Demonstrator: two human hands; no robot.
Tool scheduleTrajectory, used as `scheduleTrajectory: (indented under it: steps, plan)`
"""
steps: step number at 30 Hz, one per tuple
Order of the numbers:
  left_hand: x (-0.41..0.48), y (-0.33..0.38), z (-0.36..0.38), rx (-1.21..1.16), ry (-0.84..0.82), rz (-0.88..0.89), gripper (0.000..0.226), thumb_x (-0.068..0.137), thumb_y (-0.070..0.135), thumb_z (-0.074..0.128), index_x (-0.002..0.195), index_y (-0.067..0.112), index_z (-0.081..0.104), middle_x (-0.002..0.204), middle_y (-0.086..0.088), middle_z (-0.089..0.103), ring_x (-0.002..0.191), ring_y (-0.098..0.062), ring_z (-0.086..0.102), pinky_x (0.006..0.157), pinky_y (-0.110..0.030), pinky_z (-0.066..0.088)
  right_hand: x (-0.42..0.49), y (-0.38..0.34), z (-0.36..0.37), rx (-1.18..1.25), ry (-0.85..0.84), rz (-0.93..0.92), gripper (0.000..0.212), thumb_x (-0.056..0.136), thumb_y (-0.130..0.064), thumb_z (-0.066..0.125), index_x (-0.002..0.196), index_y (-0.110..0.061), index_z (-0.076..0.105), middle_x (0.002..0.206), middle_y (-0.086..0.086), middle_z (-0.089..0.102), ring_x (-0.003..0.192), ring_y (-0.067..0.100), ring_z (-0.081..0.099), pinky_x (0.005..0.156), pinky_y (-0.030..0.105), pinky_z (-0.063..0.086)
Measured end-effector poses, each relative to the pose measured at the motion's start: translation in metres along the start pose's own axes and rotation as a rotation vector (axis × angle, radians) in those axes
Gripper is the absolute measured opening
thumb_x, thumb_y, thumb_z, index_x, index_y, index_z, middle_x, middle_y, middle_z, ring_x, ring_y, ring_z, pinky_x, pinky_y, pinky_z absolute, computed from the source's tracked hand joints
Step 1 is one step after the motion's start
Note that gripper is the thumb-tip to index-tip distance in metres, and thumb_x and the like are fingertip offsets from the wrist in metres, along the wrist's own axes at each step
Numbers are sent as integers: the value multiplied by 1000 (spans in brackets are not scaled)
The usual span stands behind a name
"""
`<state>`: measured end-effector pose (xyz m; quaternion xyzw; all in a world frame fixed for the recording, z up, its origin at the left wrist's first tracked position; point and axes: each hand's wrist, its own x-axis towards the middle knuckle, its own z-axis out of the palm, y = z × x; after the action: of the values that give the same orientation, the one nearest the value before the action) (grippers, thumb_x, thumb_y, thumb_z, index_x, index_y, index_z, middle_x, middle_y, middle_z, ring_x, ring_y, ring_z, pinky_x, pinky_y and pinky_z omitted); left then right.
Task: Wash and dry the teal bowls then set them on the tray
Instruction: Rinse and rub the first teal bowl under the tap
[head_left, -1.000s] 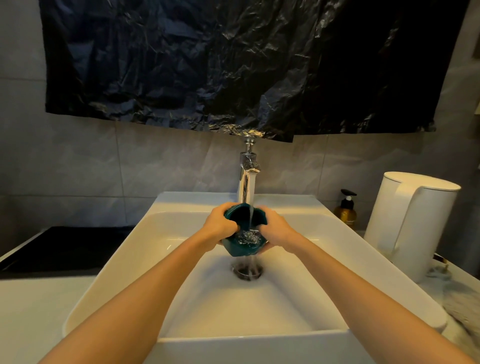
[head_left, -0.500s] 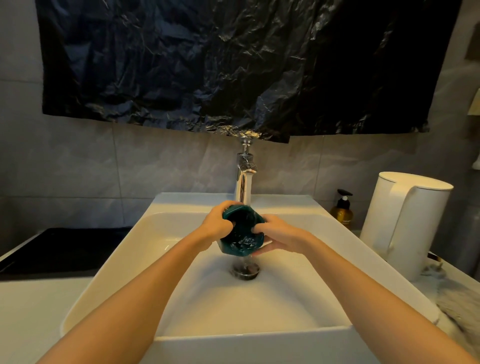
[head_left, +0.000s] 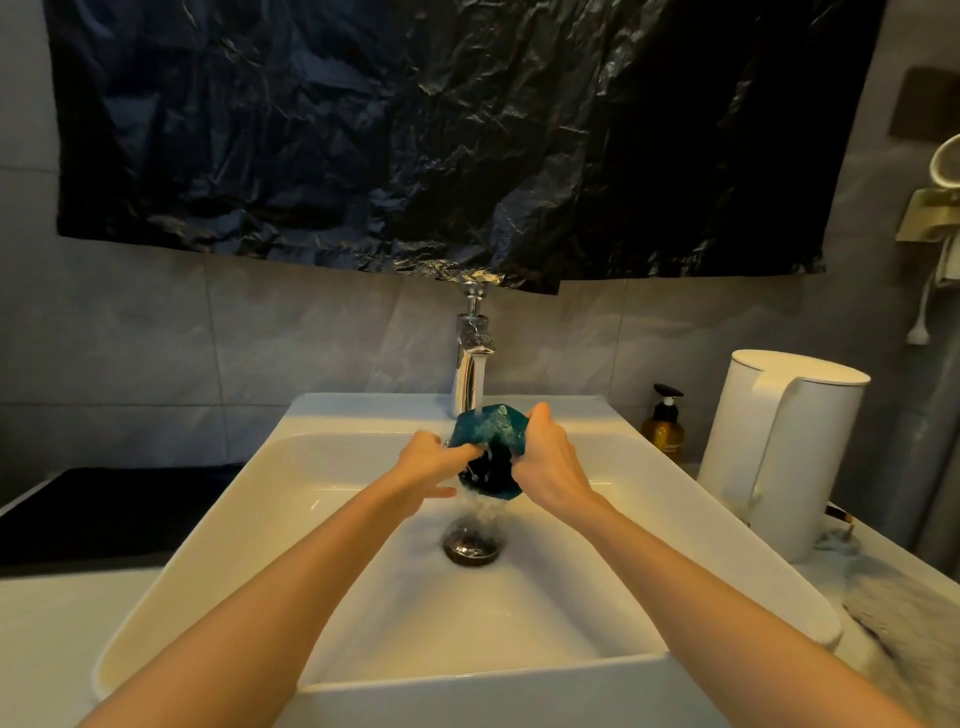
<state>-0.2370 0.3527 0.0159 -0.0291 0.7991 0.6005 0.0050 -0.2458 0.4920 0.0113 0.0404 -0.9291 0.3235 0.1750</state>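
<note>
1. Sheeting of black plastic (head_left: 415, 130) hangs across the tiled wall above and behind the tap (head_left: 470, 364), which is running.
2. White basin (head_left: 223, 535) spreads below and in front of the tap.
3. White kettle (head_left: 779, 457) stands well to the right of the tap. A pale furry cloth (head_left: 904, 618) lies farther right and nearer the person. No tray is in view.
4. Both bare forearms reach in and meet directly under the tap. The left hand (head_left: 428, 462) holds the left edge of the teal bowl (head_left: 493, 426), thumb out below. Whether its fingertips hook inside cannot be told. The right hand (head_left: 550, 465) grips the right side, fingers wrapped round the wall and thumb up on top.
5. Teal bowl sits between the two hands, just below the spout and clear of the basin floor. It is tipped over, with its base up and back toward the tap and its mouth down and toward the person, so its axis slants away from the tap. Neither hand is nearer. The right has the fuller hold, so the left looks the freer one to rub the bowl or let go.
6. Bowl's outside is faceted, wet and bright teal where the stream (head_left: 481, 382) strikes it. The inside reads dark, and how clean it is cannot be judged.
7. Drain (head_left: 472, 552) lies straight below the tap and takes the runoff. An amber pump bottle (head_left: 665, 426) stands to the right of the tap, short of the kettle.
</note>
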Motion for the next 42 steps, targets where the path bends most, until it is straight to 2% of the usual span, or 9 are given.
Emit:
scheduleTrajectory:
  steps: [4,9,13,17,20,23,30,35,42]
  plan:
    - [-3,12,-6,-743,-152,-359,23,88,14,58,105,-2,57,96,-16,63,91,-23,60,86,-31,50,2,1,1,-9,142,-9,37,83,-3,64,108,-9,36,108,13,57,97,33,59,70,39,51]
    - [-9,24,1,-1136,-227,-399,27,92,15,58,111,-5,54,115,-23,61,110,-32,58,95,-37,48,-4,0,8,19,148,-69,40,82,-4,67,104,-12,34,102,10,56,89,29,60,67,39,52]
    - [-10,33,4,-1047,-56,-287,12,93,8,54,88,-3,55,128,-19,57,119,-27,55,91,-36,46,-7,-7,18,157,91,-149,40,82,-7,66,99,-14,31,99,9,52,85,26,57,62,36,47]
    - [-9,30,-6,-904,-10,-215,28,94,8,54,119,-5,54,127,-19,57,118,-30,55,87,-38,46,-6,-15,15,470,-179,-46,52,79,-8,70,106,-14,26,107,13,52,90,20,57,66,28,49]
    - [-5,26,-11,-772,11,-164,34,92,12,57,122,-4,52,122,-20,58,107,-31,58,84,-38,49,-3,-19,-3,976,-499,254,56,80,-10,60,127,-12,30,120,16,49,106,29,55,83,48,54]
    - [-10,26,-6,-569,-11,-86,28,94,17,55,116,0,53,114,-17,60,101,-27,57,84,-36,49,0,-21,-10,1140,-576,434,48,86,-46,56,123,-16,49,124,14,52,115,36,52,93,58,46]
    - [-14,14,14,-361,-96,29,31,99,27,43,124,9,49,114,-13,60,105,-25,59,80,-31,52,7,-30,7,1025,-545,731,65,83,-73,42,100,-12,59,99,14,62,94,29,56,89,46,47]
    - [-6,15,29,-334,218,-5,29,101,28,31,105,11,54,90,-11,58,73,-15,55,56,-25,43,7,-37,31,958,-328,469,62,80,-62,40,124,-19,53,119,14,62,106,34,60,90,52,50]
    - [3,18,34,-286,254,51,36,98,42,37,95,14,60,88,-7,64,80,-19,60,69,-29,47,9,-38,37,960,-181,438,42,84,-59,44,115,-30,47,113,12,56,100,31,58,82,48,53]
